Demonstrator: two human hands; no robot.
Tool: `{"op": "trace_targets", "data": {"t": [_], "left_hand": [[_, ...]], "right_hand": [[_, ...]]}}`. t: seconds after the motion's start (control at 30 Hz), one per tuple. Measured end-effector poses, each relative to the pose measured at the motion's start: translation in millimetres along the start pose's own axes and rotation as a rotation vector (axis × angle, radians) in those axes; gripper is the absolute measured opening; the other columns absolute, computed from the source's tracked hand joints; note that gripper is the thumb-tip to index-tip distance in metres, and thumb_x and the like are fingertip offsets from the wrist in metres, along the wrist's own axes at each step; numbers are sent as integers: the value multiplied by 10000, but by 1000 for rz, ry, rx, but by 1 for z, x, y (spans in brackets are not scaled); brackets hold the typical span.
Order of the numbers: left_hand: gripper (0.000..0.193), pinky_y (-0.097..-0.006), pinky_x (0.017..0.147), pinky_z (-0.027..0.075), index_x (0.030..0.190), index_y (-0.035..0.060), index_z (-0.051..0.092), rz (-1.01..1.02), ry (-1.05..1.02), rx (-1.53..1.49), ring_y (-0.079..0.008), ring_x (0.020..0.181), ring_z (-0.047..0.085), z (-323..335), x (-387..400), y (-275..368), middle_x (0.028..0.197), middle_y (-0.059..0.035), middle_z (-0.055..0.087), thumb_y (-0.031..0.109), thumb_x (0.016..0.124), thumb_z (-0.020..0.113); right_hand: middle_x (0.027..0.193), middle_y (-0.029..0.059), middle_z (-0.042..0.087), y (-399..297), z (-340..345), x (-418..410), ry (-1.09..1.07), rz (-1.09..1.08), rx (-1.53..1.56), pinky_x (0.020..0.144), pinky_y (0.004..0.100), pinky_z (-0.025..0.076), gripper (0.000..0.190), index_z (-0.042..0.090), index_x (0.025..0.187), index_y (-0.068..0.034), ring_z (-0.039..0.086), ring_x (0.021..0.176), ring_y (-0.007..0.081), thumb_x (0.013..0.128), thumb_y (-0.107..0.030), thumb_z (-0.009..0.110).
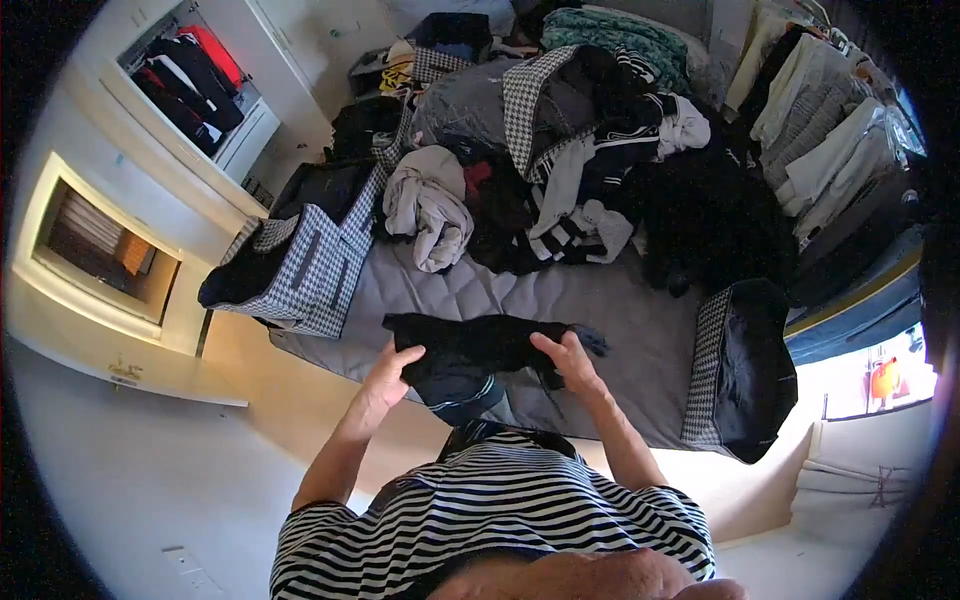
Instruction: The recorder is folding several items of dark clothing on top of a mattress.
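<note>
A black garment (472, 341) is stretched between my two hands above the near edge of the bed. My left hand (390, 375) grips its left end, thumb on top. At the other end my right hand (574, 364) pinches the cloth. A dark part with a pale stripe (465, 401) hangs down toward my waist. Under the garment lies the grey bed cover (600, 300). Beyond it, a crumpled beige garment (427, 202) and a heap of black and white clothes (570, 217) rest on the bed.
Houndstooth storage bags stand at the bed's left (315, 262) and right (709, 375); another (525, 112) lies farther back. Hanging clothes (817, 127) line the right side. An open wardrobe (195, 82) and a lit mirror (105, 240) are at left.
</note>
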State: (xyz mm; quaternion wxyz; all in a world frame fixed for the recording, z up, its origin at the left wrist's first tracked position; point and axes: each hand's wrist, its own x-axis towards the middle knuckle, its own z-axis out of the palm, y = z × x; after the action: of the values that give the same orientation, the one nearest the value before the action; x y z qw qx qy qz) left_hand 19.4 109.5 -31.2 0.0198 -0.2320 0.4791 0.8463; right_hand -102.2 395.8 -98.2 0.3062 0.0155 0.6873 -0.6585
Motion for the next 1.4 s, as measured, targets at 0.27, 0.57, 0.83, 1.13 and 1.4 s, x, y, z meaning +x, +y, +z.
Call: {"op": "trace_targets", "data": {"t": [0.27,0.57,0.83,1.13,1.4], "left_hand": [[658,-351,888,473,1418,93,309,104,435,234,-239,1082,531,-27,17,-39,1250,-178,483,42,834,606],[362,-279,917,409,1203,28,571,16,-31,153,-139,1008,542,-13,27,-6,1142,-69,592,75,847,616],[388,-278,833,459,1141,18,606,93,-52,816,-142,933,587,5,1,-14,1010,-74,649,152,788,699],[350,-460,866,423,962,86,628,696,29,1849,-371,984,534,-20,-1,-25,960,-169,580,113,637,755],[297,-448,976,361,846,73,600,1091,159,1476,-370,1123,464,-15,27,31,1141,-147,508,27,585,734]], "right_hand": [[903,196,629,-4,-17,18,297,-549,-433,741,388,471,419,547,1064,7,615,842,304,767,-240,710],[924,-5,598,-68,-38,24,-48,-308,123,813,221,394,272,643,1067,-45,521,848,100,832,-178,671],[929,16,594,-71,-41,28,-161,-384,-113,767,250,410,317,622,1090,-32,520,820,104,778,-92,625],[1007,176,607,-65,-40,38,7,-754,-706,821,388,456,282,612,1036,-26,591,932,327,757,-62,588],[1091,147,577,-36,-44,37,225,-930,-792,854,401,441,235,596,1010,-16,570,981,328,796,-112,599]]}}
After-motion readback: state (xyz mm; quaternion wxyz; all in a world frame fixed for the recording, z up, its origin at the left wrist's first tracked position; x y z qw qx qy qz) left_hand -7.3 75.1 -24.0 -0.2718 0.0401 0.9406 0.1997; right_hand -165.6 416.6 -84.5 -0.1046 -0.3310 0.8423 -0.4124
